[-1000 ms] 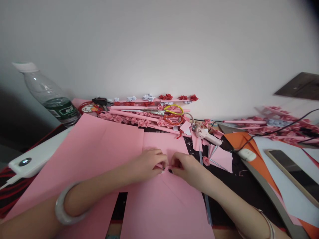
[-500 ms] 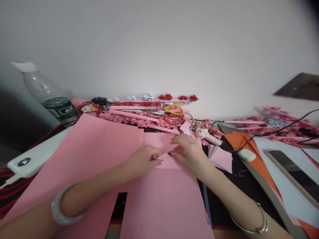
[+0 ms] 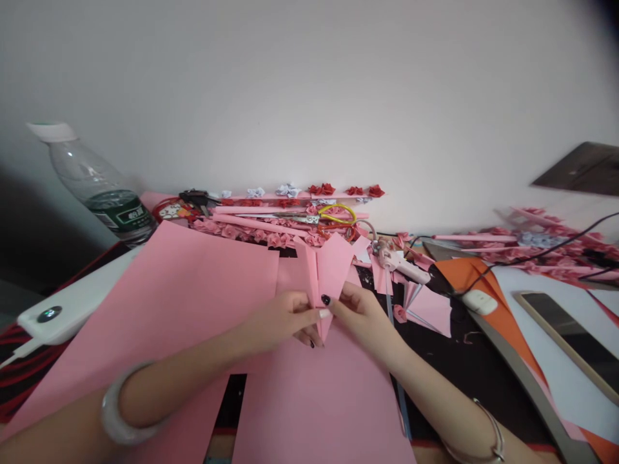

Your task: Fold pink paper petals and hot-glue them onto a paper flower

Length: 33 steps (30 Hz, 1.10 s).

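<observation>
A pink folded paper (image 3: 333, 267) is held upright between both hands, with a pointed lower tip and creased flaps fanning out at the top. My left hand (image 3: 294, 317) pinches its lower left side, thumb on the near face and fingers behind. On the lower right side, my right hand (image 3: 362, 312) grips it with the thumb in front; its other fingers are partly hidden behind the paper. Below the hands lies a large pink sheet (image 3: 319, 406). Another large pink sheet (image 3: 207, 283) spreads out to the left.
Along the wall lie scissors (image 3: 333, 219), paper-flower stems (image 3: 271, 225) and a glue gun (image 3: 399, 261). A water bottle (image 3: 106, 187) and a white power bank (image 3: 72, 296) stand at left. To the right are small pink sheets (image 3: 432, 309), an earbud case (image 3: 478, 301) and a phone (image 3: 570, 335).
The pink paper was lying flat and being folded low on the sheet. Now it is lifted upright, its flaps opened, both hands closed on its lower part.
</observation>
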Tool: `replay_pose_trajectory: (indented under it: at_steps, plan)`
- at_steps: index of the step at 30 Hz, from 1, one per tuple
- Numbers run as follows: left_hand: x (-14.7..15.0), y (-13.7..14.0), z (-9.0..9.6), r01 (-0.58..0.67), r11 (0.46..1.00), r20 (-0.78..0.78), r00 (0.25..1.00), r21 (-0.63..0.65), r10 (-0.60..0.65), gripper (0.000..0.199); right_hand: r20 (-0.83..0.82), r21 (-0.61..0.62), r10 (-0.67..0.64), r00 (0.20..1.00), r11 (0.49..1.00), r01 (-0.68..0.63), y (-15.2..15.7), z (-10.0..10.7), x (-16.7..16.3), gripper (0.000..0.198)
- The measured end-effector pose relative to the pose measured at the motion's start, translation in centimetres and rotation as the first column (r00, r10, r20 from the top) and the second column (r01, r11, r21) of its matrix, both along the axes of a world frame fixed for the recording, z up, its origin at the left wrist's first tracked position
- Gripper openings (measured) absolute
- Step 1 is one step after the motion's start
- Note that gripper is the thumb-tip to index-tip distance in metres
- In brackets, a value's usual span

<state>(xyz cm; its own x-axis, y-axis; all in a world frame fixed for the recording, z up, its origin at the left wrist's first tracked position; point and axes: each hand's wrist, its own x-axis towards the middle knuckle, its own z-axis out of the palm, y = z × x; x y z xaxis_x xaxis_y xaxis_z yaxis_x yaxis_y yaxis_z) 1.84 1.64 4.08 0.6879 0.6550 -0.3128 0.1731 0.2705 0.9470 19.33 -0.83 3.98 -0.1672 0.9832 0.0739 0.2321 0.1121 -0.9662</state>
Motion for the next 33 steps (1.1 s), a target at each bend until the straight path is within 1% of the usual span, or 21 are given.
replay_pose_trajectory:
  at_steps: [1, 2, 4, 6, 7, 9, 11, 14, 17, 22, 26, 29, 33]
  plan:
    - [0.0, -0.1, -0.1, 0.016, 1.0, 0.014, 1.0, -0.009, -0.016, 0.03, -0.038, -0.006, -0.019, 0.999, 1.0, 0.019, 0.1, -0.1, 0.0, 0.02]
    - [0.0, -0.1, -0.2, 0.008, 0.999, 0.038, 0.999, -0.034, -0.006, 0.03, -0.087, -0.013, -0.044, 0.995, 0.999, 0.043, 0.2, -0.1, 0.1, 0.02]
    - [-0.2, 0.0, -0.3, -0.061, 0.988, 0.109, 0.991, -0.143, 0.077, 0.031, -0.183, -0.034, -0.139, 0.973, 0.99, 0.135, 0.4, -0.2, 0.7, 0.02]
    - [-0.4, 0.2, -0.4, -0.146, 0.946, 0.178, 0.963, -0.289, 0.203, 0.031, -0.244, -0.06, -0.245, 0.938, 0.969, 0.238, 0.6, -0.3, 1.5, 0.021]
    - [-0.5, 0.3, -0.4, -0.168, 0.92, 0.202, 0.947, -0.354, 0.251, 0.03, -0.261, -0.069, -0.278, 0.925, 0.961, 0.269, 0.6, -0.3, 1.8, 0.022]
    - [-0.6, 0.5, -0.5, -0.176, 0.878, 0.234, 0.924, -0.446, 0.304, 0.029, -0.278, -0.079, -0.299, 0.913, 0.954, 0.289, 0.7, -0.4, 2.3, 0.021]
    - [-0.7, 0.6, -0.6, -0.164, 0.857, 0.258, 0.911, -0.489, 0.322, 0.029, -0.276, -0.086, -0.295, 0.915, 0.955, 0.282, 0.6, -0.5, 2.5, 0.02]
    - [-0.9, 0.8, -0.8, -0.138, 0.858, 0.289, 0.905, -0.495, 0.312, 0.031, -0.245, -0.095, -0.308, 0.919, 0.951, 0.293, 0.5, -0.6, 2.5, 0.018]
    - [-1.0, 0.8, -1.0, -0.137, 0.861, 0.291, 0.905, -0.489, 0.309, 0.033, -0.214, -0.097, -0.322, 0.922, 0.946, 0.308, 0.5, -0.6, 2.4, 0.019]
    - [-1.0, 0.9, -1.0, -0.144, 0.84, 0.298, 0.892, -0.523, 0.339, 0.034, -0.159, -0.11, -0.34, 0.927, 0.939, 0.325, 0.5, -0.5, 2.3, 0.021]
    - [-1.0, 0.9, -0.7, -0.146, 0.829, 0.309, 0.882, -0.54, 0.356, 0.033, -0.131, -0.101, -0.352, 0.927, 0.935, 0.341, 0.4, -0.8, 2.3, 0.022]
    - [-0.9, 0.8, -0.6, -0.165, 0.83, 0.291, 0.885, -0.533, 0.363, 0.03, -0.141, -0.096, -0.339, 0.93, 0.94, 0.328, 0.4, -1.2, 2.3, 0.023]
    - [-0.9, 0.7, -0.7, -0.225, 0.836, 0.275, 0.874, -0.5, 0.4, 0.023, -0.141, -0.099, -0.33, 0.933, 0.943, 0.319, 0.4, -1.4, 2.3, 0.025]
